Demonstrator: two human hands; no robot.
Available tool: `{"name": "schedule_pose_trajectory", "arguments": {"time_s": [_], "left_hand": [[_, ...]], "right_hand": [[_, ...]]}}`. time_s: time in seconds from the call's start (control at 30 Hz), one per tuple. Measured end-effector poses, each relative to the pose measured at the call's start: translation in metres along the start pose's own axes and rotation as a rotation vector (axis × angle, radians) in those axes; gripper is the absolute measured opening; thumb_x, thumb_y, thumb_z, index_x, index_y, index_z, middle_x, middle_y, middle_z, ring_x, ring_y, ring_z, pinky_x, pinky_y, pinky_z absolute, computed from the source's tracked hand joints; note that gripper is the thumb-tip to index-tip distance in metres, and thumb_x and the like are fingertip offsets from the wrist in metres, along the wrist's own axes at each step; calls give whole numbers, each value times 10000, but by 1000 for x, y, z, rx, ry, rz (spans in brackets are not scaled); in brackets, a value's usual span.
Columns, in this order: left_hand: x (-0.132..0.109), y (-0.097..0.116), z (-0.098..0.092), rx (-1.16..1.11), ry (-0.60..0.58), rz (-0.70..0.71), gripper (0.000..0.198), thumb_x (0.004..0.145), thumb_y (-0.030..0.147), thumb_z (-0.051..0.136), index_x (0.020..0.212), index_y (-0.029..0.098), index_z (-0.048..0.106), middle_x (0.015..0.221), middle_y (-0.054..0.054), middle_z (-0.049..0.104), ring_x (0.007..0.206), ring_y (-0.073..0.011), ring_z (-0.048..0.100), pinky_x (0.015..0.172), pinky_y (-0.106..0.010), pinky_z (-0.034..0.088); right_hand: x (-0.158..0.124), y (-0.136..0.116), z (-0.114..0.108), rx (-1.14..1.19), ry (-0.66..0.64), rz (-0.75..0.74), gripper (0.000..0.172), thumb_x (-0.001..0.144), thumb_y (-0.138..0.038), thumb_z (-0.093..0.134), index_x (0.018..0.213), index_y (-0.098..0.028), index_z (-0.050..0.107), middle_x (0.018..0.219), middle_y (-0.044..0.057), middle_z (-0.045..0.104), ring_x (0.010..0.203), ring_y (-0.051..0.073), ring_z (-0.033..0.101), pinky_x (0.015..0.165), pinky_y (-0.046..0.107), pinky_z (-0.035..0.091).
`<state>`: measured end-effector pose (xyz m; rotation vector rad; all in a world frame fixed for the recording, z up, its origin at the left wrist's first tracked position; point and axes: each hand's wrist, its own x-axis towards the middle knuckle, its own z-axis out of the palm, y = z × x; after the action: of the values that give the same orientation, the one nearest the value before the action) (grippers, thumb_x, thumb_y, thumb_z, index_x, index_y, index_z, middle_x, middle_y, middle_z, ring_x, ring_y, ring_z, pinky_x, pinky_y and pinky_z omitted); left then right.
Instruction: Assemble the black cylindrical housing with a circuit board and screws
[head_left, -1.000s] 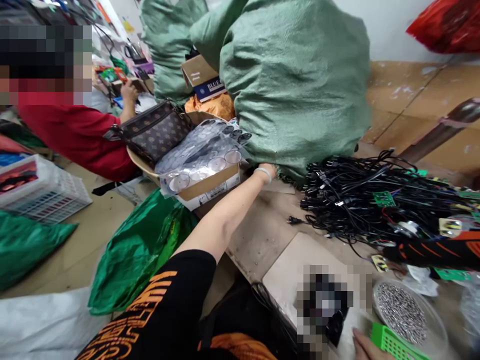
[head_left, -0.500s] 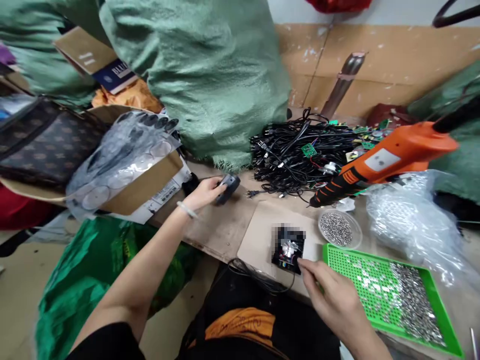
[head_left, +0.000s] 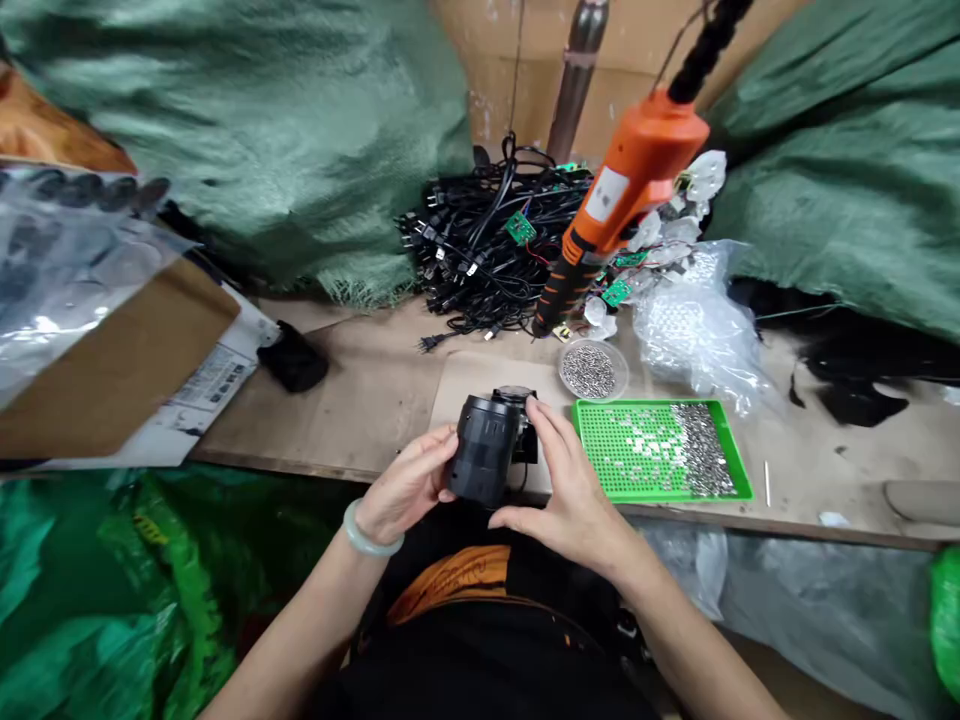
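Both hands hold a black cylindrical housing [head_left: 487, 458] above the near edge of the workbench [head_left: 375, 390]. My left hand [head_left: 409, 487] grips its left side, with a pale bangle on the wrist. My right hand [head_left: 566, 480] wraps its right side, fingers curled over the top where a smaller black part [head_left: 516, 400] sits against it. An orange electric screwdriver [head_left: 619, 205] hangs tilted just beyond, its tip near a small dish of screws [head_left: 589, 369].
A green perforated tray [head_left: 660, 462] with several screws lies right of my hands. A tangle of black cables with small circuit boards [head_left: 487, 245] sits behind. Green sacks [head_left: 247, 140] crowd the back, a cardboard box [head_left: 112, 360] is left, and clear plastic bags [head_left: 694, 330] are right.
My left hand brought the black housing from the far left of the bench to the front, and my right hand joined it there. The view swung right and down.
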<state>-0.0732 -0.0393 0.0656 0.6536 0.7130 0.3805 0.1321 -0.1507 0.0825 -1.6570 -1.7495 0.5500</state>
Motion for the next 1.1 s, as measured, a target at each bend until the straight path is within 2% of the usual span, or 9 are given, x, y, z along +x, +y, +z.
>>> {"name": "schedule_pose_trajectory", "arguments": {"time_s": [0.13, 0.23, 0.4, 0.57, 0.67, 0.87, 0.93, 1.0, 1.1], "left_hand": [[2, -11, 10, 81, -96, -20, 380, 928, 487, 726, 1091, 146, 682, 758, -1, 575, 571, -70, 475, 453, -160, 419], [2, -16, 13, 157, -159, 11, 335, 953, 477, 696, 1080, 167, 676, 801, -8, 598, 621, -88, 525, 518, -187, 489], [2, -17, 13, 267, -233, 103, 281, 962, 430, 698, 1111, 192, 716, 957, -45, 666, 807, -136, 596, 714, -249, 565], [1, -17, 10, 321, -265, 127, 276, 968, 431, 693, 1074, 183, 754, 972, -58, 686, 813, -140, 597, 778, -273, 556], [1, -23, 10, 250, -291, 77, 300, 967, 449, 690, 1101, 185, 742, 939, -52, 671, 776, -131, 598, 723, -259, 557], [1, -34, 12, 158, -314, -15, 355, 984, 476, 654, 1192, 193, 705, 923, -61, 682, 734, -138, 635, 675, -271, 582], [1, -28, 12, 227, -303, -2, 382, 984, 477, 653, 1248, 203, 686, 965, -69, 701, 728, -141, 652, 684, -284, 592], [1, -17, 10, 349, -243, 69, 409, 983, 466, 661, 1301, 209, 668, 1008, -76, 719, 739, -142, 665, 721, -292, 597], [8, 1, 3, 493, -45, 225, 433, 988, 479, 641, 1331, 215, 663, 1187, -115, 721, 818, -160, 672, 728, -285, 589]], "right_hand": [[-15, 3, -6, -41, -23, -2, 1195, 817, -582, 838, 1689, -277, 80, 1635, 190, 354, 1519, 395, 387, 1210, 633, 432], [-24, 7, -7, -106, -7, -64, 1135, 880, -557, 785, 1691, -216, 69, 1631, 219, 349, 1519, 393, 387, 1213, 620, 433], [-33, 12, -2, -341, 134, -295, 1002, 965, -414, 726, 1683, -141, 83, 1589, 239, 433, 1555, 371, 336, 1242, 650, 373], [-38, 17, 2, -454, 273, -405, 895, 961, -297, 740, 1661, -167, 198, 1535, 191, 536, 1550, 303, 368, 1266, 586, 369], [-39, 16, -4, -442, 207, -426, 874, 970, -260, 716, 1659, -132, 195, 1548, 206, 510, 1570, 297, 323, 1279, 584, 340], [-38, 17, -18, -319, 16, -399, 869, 982, -289, 648, 1671, -114, 149, 1692, 255, 215, 1567, 393, 287, 1210, 667, 397], [-35, 20, -23, -270, 0, -374, 881, 968, -329, 649, 1671, -122, 160, 1676, 251, 241, 1552, 404, 312, 1186, 665, 429], [-29, 24, -30, -232, 10, -308, 909, 945, -362, 672, 1674, -154, 170, 1646, 237, 299, 1527, 408, 354, 1173, 665, 447], [-16, 33, -41, -208, 33, -182, 984, 905, -435, 735, 1679, -219, 167, 1631, 208, 339, 1502, 418, 389, 1176, 673, 441]]}}
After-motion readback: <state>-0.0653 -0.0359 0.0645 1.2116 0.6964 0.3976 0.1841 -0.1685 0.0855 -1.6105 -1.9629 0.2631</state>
